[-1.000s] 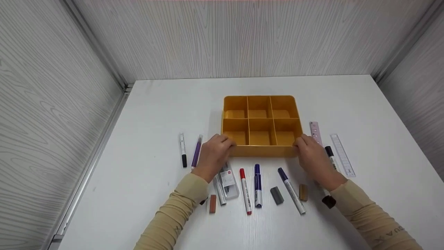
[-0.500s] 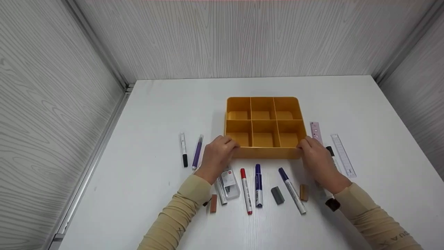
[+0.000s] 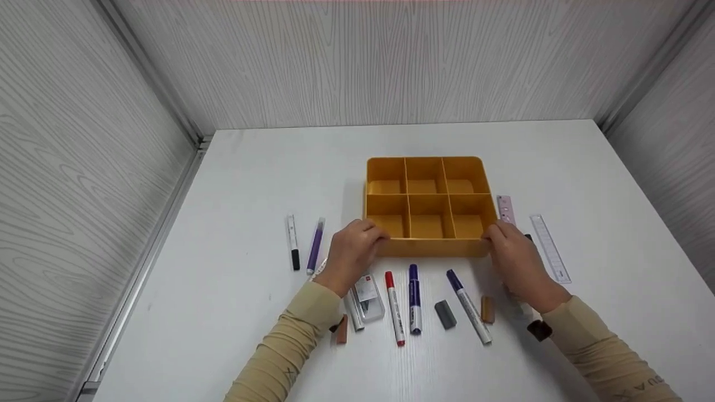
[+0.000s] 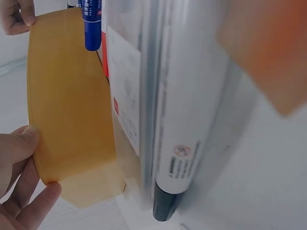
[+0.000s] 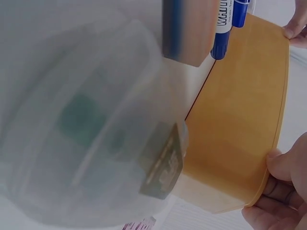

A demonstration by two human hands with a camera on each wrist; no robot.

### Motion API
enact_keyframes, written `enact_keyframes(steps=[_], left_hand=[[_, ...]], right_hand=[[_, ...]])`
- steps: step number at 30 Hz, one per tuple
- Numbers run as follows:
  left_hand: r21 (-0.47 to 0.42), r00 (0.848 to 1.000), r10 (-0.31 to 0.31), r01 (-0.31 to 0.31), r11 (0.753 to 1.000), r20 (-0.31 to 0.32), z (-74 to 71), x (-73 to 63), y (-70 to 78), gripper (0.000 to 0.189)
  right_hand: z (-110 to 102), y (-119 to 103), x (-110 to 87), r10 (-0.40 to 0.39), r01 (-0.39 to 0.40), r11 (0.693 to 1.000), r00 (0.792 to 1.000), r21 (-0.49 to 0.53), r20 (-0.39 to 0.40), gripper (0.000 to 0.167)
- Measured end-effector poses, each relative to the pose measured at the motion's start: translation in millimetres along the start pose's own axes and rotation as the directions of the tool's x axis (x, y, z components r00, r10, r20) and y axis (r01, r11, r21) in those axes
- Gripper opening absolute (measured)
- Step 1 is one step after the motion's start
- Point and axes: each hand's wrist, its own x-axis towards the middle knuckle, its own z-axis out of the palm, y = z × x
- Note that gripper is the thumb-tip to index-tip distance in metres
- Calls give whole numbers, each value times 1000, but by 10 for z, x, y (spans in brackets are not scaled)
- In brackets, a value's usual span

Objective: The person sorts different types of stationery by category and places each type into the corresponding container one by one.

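A mustard-yellow divided organizer tray (image 3: 435, 247) with several square compartments, all without contents, sits mid-table in the head view. My left hand (image 3: 353, 254) pinches its near left corner, thumb and fingers on the rim. At the near right corner, my right hand (image 3: 516, 265) grips the rim the same way. The left wrist view shows the tray's front wall (image 4: 72, 96) with the left fingers (image 4: 41, 206) curled at its corner. From the right wrist, the same wall (image 5: 235, 110) appears, with the right thumb (image 5: 283, 165) on the rim.
Before the tray lie a red marker (image 3: 395, 310), blue markers (image 3: 414, 301) (image 3: 469, 307), a clear plastic case (image 3: 371, 304), a grey block (image 3: 445, 314) and a brown block (image 3: 487, 310). Purple (image 3: 316, 245) and black-capped pens (image 3: 294, 243) lie left; rulers (image 3: 550, 248) (image 3: 505, 209) lie right.
The organizer tray has shifted slightly to the right and toward the person, with both hands keeping hold of its near corners. The loose stationery stays in place.
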Motion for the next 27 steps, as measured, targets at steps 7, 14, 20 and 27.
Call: enact_keyframes(steps=[7, 14, 20, 27], left_hand=[[-187, 977, -155, 181, 965, 147, -71, 37, -35, 9], [-410, 930, -292, 362, 837, 225, -63, 33, -130, 20], [-388, 889, -349, 446, 807, 298, -71, 95, -145, 18], [-323, 914, -314, 388, 863, 258, -38, 110, -129, 17]], right_hand=[[8, 2, -24, -29, 28, 999, 999, -25, -32, 18], [9, 8, -31, -18, 16, 999, 999, -31, -46, 18], [-4, 30, -30, -7, 6, 1000, 999, -17, -34, 19], [-36, 93, -21, -33, 34, 999, 999, 33, -22, 19]])
